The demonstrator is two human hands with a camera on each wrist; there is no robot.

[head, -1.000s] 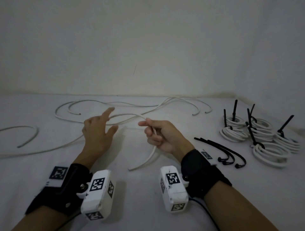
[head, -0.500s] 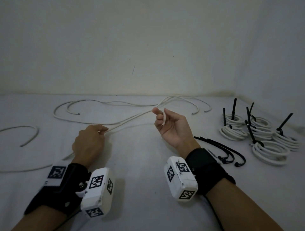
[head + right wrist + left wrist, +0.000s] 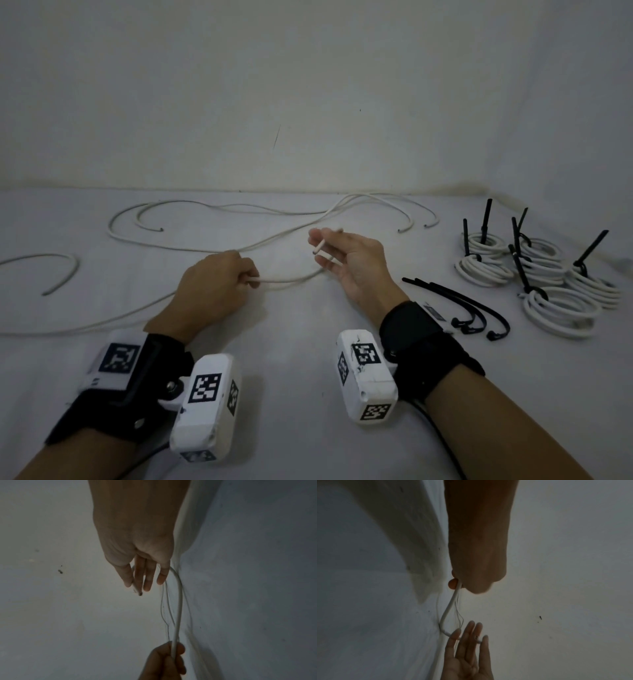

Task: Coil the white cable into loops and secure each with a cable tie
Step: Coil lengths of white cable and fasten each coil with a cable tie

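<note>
Left hand (image 3: 214, 284), fingers curled, pinched the white cable (image 3: 284, 280) at frame centre; right hand (image 3: 346, 260), palm up w/ fingers mostly straight, held the cable's end betw. thumb & fingers just to its right. The short span betw. them ran left-right, sagging to the surface (image 3: 308, 342); the rest trailed lower left. Cable thin, pale, springy-looking. Right hand nearer the black ties (image 3: 462, 305) & finished coils (image 3: 561, 308).

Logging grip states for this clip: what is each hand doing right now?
Left hand: closed, gripping the white cable.
Right hand: pinching the cable's end, other fingers extended.
</note>
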